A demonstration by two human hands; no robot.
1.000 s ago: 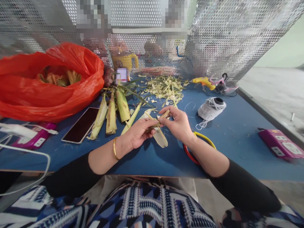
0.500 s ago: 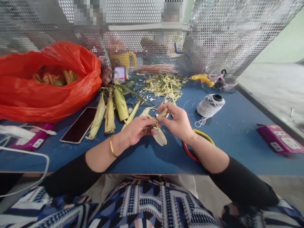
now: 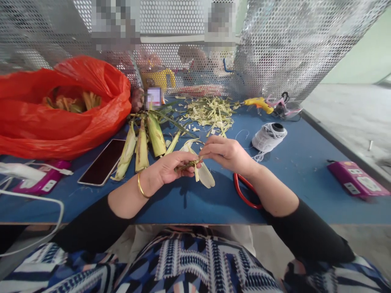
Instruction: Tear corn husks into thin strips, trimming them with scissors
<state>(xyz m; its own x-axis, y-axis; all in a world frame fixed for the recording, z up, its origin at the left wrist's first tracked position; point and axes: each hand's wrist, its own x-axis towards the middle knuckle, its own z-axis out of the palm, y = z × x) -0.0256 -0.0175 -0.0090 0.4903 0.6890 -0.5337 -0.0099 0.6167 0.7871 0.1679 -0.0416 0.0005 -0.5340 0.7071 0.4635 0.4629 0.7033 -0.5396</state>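
Note:
My left hand (image 3: 172, 167) pinches a small bundle of corn husk strips (image 3: 196, 171) around a thin greenish stem. At the top of that bundle, the fingertips of my right hand (image 3: 224, 152) are closed on a husk strip, mostly hidden behind them. A pale, broad husk piece (image 3: 207, 176) shows just below the fingers; whether it is joined to the bundle I cannot tell. Beyond my hands lies another whitish husk piece (image 3: 187, 145). Several husk-wrapped corn ears (image 3: 141, 146) lie to the left of my left hand.
A red plastic bag (image 3: 100, 122) holds husks at the left, near a phone (image 3: 102, 162). Shredded husk (image 3: 210, 114) is heaped at the back. White thread spool (image 3: 269, 136), yellow glue gun (image 3: 259, 104), red-handled tool (image 3: 244, 193) and purple power strip (image 3: 357, 178) are on the right. Perforated metal panels (image 3: 171, 57) stand behind.
My right hand has turned over and its fingers have closed in at the top of the bundle. The husk strip that stuck up between its fingers no longer shows.

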